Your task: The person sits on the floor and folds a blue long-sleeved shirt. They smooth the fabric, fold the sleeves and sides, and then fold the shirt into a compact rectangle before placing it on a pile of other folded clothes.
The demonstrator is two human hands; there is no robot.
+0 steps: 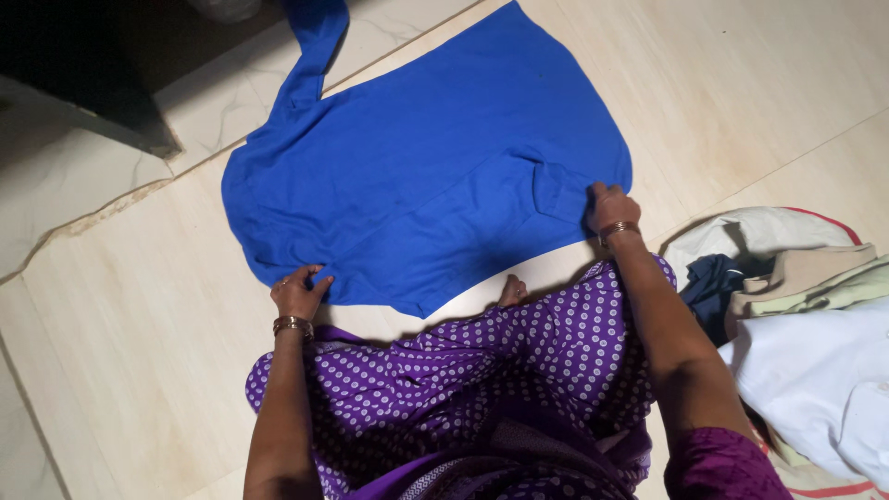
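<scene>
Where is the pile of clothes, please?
In the head view, the pile of clothes lies on the floor at the person's right, beside the right hand.

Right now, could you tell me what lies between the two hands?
In the head view, the near edge of the blue shirt spans from the left hand to the right hand.

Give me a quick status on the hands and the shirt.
Left hand pinching the blue shirt at its near edge. Right hand gripping its right edge. Shirt spread flat on the floor. Clothes pile to the right, apart from it.
</scene>
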